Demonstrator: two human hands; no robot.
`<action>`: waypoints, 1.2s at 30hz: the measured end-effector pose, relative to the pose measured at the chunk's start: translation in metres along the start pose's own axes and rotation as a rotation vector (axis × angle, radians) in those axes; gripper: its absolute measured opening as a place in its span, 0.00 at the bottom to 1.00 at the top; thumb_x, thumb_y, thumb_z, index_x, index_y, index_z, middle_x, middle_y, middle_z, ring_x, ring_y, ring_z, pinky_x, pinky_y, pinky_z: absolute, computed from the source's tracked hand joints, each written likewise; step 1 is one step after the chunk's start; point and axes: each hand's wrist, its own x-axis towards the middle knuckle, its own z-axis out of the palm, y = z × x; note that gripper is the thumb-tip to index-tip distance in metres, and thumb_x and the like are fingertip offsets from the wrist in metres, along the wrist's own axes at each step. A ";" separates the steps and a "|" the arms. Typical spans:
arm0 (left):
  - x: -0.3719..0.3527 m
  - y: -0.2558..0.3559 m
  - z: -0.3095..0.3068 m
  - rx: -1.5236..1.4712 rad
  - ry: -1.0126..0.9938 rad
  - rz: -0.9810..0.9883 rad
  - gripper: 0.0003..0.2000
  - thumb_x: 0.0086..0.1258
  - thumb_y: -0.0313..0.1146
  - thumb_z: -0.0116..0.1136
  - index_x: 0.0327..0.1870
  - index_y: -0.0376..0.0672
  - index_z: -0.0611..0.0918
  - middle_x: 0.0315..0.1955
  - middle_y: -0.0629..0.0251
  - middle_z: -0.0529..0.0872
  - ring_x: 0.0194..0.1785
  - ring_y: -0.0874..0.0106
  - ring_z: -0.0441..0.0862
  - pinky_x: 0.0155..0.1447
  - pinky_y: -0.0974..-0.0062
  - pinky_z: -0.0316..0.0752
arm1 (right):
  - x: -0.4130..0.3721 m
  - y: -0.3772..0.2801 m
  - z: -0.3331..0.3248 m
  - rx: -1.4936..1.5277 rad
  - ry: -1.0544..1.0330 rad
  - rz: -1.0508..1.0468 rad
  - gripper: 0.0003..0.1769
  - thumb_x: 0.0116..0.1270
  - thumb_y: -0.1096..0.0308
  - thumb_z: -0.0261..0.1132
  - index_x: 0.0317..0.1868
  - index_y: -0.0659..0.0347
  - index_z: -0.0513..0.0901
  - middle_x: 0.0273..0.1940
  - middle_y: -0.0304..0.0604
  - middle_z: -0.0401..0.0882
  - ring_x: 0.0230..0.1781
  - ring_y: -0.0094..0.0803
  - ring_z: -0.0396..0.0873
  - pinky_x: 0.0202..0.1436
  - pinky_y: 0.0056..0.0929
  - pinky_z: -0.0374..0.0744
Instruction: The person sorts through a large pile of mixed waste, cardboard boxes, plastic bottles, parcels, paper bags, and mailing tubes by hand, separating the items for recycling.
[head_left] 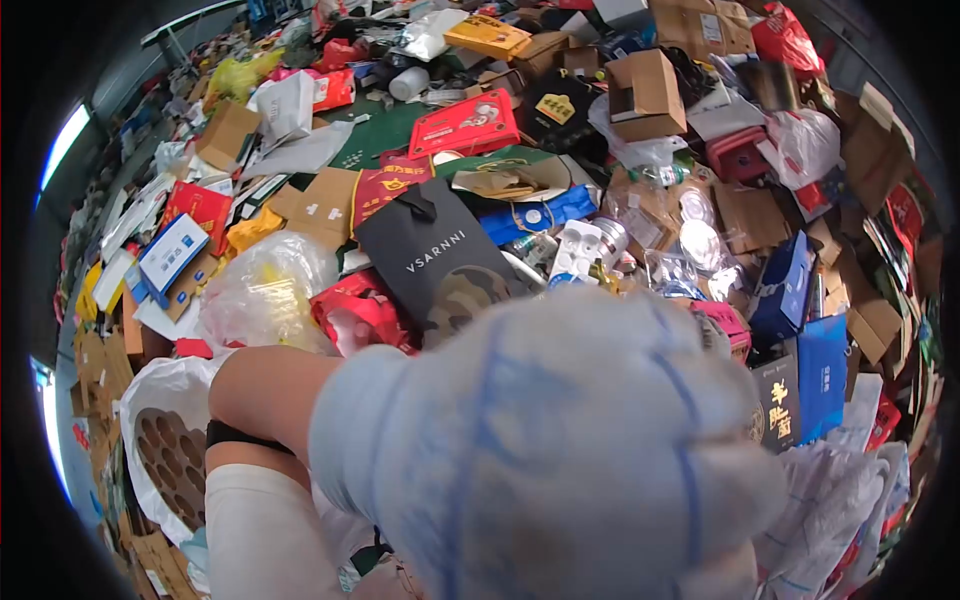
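My left hand, in a white glove with blue lines, is raised close to the camera and fills the lower middle of the view, slightly blurred. Its fingers curl in at the right side; whatever they may hold is hidden. Behind the glove lies a black VSARNNI bag, its lower part covered by the hand. Beside that bag is a red plastic bag. A white egg-carton-like tray lies just beyond the knuckles. I do not make out my right hand.
Mixed waste heaps up all round. A red flat box and an open cardboard box lie farther back. Clear plastic is at left, blue boxes at right. Crumpled white sheeting with blue lines is at lower right.
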 end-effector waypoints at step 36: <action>-0.142 -0.279 0.337 -0.217 -0.241 -1.402 0.31 0.44 0.41 0.71 0.54 0.48 0.77 0.39 0.57 0.84 0.46 0.60 0.81 0.53 0.68 0.73 | 0.013 -0.081 -0.034 0.485 0.164 -0.027 0.10 0.63 0.67 0.57 0.43 0.60 0.76 0.21 0.35 0.74 0.10 0.21 0.66 0.10 0.24 0.69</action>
